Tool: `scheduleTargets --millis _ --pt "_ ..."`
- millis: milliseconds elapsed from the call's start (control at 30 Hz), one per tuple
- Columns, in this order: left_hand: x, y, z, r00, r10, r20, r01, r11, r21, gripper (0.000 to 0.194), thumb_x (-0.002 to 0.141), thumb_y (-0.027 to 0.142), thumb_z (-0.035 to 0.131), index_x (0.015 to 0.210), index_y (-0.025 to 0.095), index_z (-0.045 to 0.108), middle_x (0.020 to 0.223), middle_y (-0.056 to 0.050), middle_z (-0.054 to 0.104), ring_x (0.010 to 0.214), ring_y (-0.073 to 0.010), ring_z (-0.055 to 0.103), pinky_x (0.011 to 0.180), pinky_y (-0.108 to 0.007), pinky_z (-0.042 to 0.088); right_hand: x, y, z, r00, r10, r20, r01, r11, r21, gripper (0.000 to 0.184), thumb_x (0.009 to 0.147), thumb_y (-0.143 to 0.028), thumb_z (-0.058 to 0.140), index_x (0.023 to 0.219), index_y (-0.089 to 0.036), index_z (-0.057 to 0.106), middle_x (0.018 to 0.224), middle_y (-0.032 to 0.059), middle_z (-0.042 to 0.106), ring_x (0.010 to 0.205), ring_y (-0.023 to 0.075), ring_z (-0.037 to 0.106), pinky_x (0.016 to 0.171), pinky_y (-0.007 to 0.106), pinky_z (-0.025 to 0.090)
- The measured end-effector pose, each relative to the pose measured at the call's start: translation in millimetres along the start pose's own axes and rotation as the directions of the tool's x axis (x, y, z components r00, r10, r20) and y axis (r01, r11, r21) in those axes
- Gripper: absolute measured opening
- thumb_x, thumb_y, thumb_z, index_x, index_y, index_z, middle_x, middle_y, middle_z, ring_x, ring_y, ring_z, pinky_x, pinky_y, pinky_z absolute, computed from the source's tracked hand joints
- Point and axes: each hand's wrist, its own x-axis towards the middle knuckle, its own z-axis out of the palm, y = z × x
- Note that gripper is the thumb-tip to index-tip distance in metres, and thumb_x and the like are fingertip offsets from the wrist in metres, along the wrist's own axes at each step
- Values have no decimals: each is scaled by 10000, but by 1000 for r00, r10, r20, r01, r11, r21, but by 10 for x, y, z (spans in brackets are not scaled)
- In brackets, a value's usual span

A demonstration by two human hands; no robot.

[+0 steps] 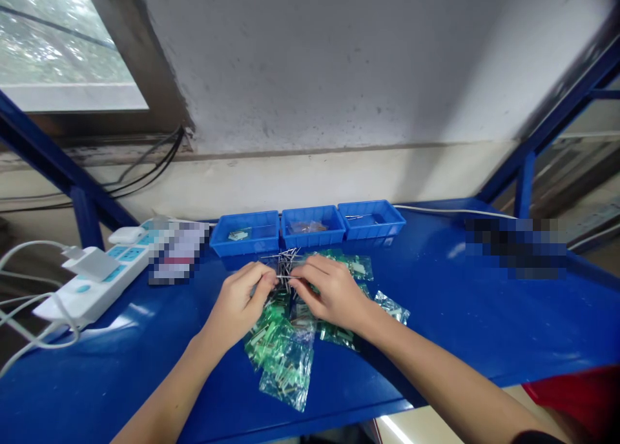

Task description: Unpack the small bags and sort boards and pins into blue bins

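No legible writing. Left hand [246, 297] and right hand [329, 288], fingertips converging, together pinch a thin silver metal rod [285, 277] above the pile of silver metal rods [287, 262] on the blue table [436, 289].

Our bare left hand [243, 297] and bare right hand [329, 288] nearly meet, palms down, the fingers of each bent, thumb and forefinger apparently pinched together. Both bare forearms slant inward, the right one ending in a dark sleeve.
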Motion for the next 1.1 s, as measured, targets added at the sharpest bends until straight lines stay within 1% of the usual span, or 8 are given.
scheduleTargets --millis 200,300,433,567,667,767,967,1100 --pt "41 -65 -57 975 -105 195 57 970 238 180 899 337 452 888 233 598 820 -9 623 822 -196 570 755 -330 424 31 235 -349 960 -22 -279 -11 993 -115 205 883 -216 472 734 -172 606 647 25 586 601 129 503 572 264 396" --pt "48 -142 -76 949 -181 259 75 925 373 131 841 330 515 874 248 612 865 -18 624 868 -237 560 713 -348 419 -16 601 -581 846 180 -501 -355 893 -278 221 880 -262 470 735 -179 614 602 19 547 579 141 487 582 280 387" --pt "41 -189 -72 935 -199 293 67 912 405 161 857 291 461 797 230 597 878 -21 612 855 -229 553 708 -349 408 -111 974 -661 755 436 -490 -641 650 -409 302 828 -349 531 997 -120 632 832 121 628 786 247 543 731 378 418" --pt "45 -154 -67 954 -191 230 109 940 324 190 882 310 421 804 223 571 849 -17 610 844 -214 551 682 -318 408 -76 757 -423 846 447 -289 -522 805 -282 295 863 -339 499 1038 -132 615 862 110 628 835 245 556 777 380 432" --pt "58 -113 -75 973 -181 142 143 959 243 249 904 335 396 756 204 548 763 -10 590 770 -188 555 643 -286 401 -17 353 -142 963 267 -36 -269 959 -92 272 875 -320 507 1066 -147 595 878 81 625 841 210 551 754 341 444" --pt "60 -87 -68 984 -154 86 138 976 169 330 924 345 374 674 189 523 665 6 547 661 -152 537 618 -265 391 -7 59 81 994 76 82 -76 997 -4 218 880 -281 507 1023 -147 601 861 69 621 783 187 532 695 317 435" --pt "43 -43 -15 987 -118 114 113 993 47 344 933 333 390 672 184 556 677 8 592 659 -137 569 648 -253 414 -26 31 144 999 30 30 -30 999 15 172 921 -176 410 882 -145 575 772 66 600 719 170 506 661 302 417" --pt "37 -25 7 988 -119 99 117 993 27 176 901 337 473 896 214 599 765 15 631 701 -141 590 647 -247 436 -16 74 96 998 66 -14 -64 992 105 159 936 -173 379 899 -150 532 765 66 586 704 164 513 637 288 431"
